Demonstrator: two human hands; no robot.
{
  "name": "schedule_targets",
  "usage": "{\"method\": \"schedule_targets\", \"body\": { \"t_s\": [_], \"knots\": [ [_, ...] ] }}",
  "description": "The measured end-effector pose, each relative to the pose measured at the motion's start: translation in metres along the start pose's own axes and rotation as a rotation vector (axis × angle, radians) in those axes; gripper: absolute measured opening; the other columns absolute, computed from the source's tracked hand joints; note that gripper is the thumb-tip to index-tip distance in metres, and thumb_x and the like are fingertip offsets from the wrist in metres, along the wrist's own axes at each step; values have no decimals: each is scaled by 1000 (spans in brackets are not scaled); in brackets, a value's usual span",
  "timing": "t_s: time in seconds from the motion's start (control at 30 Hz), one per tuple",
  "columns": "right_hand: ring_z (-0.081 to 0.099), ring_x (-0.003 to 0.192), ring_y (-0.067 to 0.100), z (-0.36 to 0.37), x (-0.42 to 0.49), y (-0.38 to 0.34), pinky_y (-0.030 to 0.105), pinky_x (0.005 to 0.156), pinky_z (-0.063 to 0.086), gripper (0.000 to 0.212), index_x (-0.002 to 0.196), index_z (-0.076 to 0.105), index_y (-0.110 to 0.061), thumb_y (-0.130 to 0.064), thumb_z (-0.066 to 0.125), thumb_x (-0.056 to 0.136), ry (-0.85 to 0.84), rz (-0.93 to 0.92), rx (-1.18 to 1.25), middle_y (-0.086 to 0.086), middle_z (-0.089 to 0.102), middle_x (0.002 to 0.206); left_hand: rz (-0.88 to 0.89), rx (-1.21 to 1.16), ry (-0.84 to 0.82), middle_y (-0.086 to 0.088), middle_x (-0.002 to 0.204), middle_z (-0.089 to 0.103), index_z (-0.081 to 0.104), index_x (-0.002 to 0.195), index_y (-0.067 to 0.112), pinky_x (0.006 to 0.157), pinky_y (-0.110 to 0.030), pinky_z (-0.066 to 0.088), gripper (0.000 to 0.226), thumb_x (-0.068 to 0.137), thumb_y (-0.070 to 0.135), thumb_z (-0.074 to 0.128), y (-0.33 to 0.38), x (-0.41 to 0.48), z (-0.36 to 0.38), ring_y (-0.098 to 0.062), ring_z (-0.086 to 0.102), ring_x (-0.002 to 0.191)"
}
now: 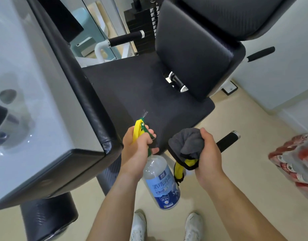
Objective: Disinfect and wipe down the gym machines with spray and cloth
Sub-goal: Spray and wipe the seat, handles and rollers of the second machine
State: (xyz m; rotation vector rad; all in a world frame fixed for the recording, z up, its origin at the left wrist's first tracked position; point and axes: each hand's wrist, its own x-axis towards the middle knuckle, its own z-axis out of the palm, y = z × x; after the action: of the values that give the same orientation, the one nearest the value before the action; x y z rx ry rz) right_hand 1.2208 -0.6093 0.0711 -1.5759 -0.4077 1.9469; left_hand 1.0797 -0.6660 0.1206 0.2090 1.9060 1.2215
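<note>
- The left hand (138, 146), low in the centre of the frame, grips the neck and trigger of a clear spray bottle (161, 183) with a blue label, fingers curled round the green and yellow trigger head.
- A small burst of mist shows at the nozzle, just above the black seat pad (149, 87) of the gym machine.
- The right hand (208, 150), just right of the bottle, clutches a bunched grey cloth (186, 142) with black and yellow edging.
- The black backrest (198, 49) stands in the upper right.
- A black handle (227, 140) pokes out beyond the right hand.
- White shoes (193, 225) stand on the beige floor at the bottom edge.
</note>
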Motion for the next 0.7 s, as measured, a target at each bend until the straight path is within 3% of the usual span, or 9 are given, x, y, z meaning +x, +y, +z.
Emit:
{"method": "schedule_targets", "body": {
  "t_s": [0.13, 0.27, 0.33, 0.4, 0.47, 0.53, 0.6, 0.7],
  "knots": [
    [70, 103, 23, 7, 3, 9, 47, 100, 52, 35, 102, 73, -18, -45, 52, 97, -23, -42, -79, 7, 74, 104, -41, -8, 46, -1, 90, 69, 66, 112, 6, 64, -26, 58, 31, 88, -3, 48, -1, -2, 1, -16, 71, 92],
    [68, 105, 22, 9, 4, 8, 48, 99, 53, 34, 101, 72, -22, -49, 53, 94, -29, -47, -95, 4, 73, 107, -83, -2, 89, -4, 96, 70, 65, 116, 8, 68, -28, 57, 34, 87, -2, 49, -5, -5, -3, -17, 70, 95],
    [64, 106, 17, 14, 4, 0, 41, 84, 55, 32, 106, 68, -24, -48, 49, 98, -50, -73, -103, -1, 70, 111, -97, -3, 77, -3, 104, 73, 64, 120, 10, 74, -29, 58, 38, 87, -3, 49, -3, -10, -7, -16, 69, 97],
    [62, 103, 10, 26, 10, -12, 25, 73, 51, 21, 107, 63, -25, -39, 47, 102, -92, -218, -147, -8, 65, 106, -107, -26, 63, -2, 109, 71, 61, 126, 7, 73, -29, 57, 43, 89, -9, 45, 5, -14, -7, -17, 66, 102],
    [61, 100, 6, 44, 27, -23, 20, 78, 47, 14, 108, 59, -25, -32, 50, 100, -167, -429, -336, -8, 64, 104, -153, -85, 71, -7, 115, 65, 54, 135, 1, 69, -30, 52, 49, 92, -18, 37, 19, -13, -3, -22, 62, 113],
    [59, 104, 9, 63, 54, -26, 28, 88, 46, 24, 118, 61, -24, -33, 55, 96, -253, -612, -690, -8, 63, 113, -193, -148, 65, -11, 113, 62, 52, 135, -1, 68, -30, 45, 51, 94, -21, 30, 27, -11, -3, -24, 60, 115],
    [54, 121, 20, 79, 76, -14, 36, 102, 43, 41, 133, 60, -21, -37, 53, 95, -362, -814, -1150, -1, 58, 134, -163, -169, 95, -14, 104, 67, 59, 118, 2, 65, -30, 49, 43, 93, -21, 33, 30, -8, -7, -27, 65, 112],
    [34, 144, 28, 92, 84, 9, 40, 114, 29, 45, 141, 56, -26, -40, 45, 99, -553, -1017, -1509, 7, 38, 158, -116, -214, 134, -26, 119, 69, 57, 126, -7, 52, -24, 58, 47, 87, -21, 36, 29, 6, -16, -35, 70, 114]
  ]
}}
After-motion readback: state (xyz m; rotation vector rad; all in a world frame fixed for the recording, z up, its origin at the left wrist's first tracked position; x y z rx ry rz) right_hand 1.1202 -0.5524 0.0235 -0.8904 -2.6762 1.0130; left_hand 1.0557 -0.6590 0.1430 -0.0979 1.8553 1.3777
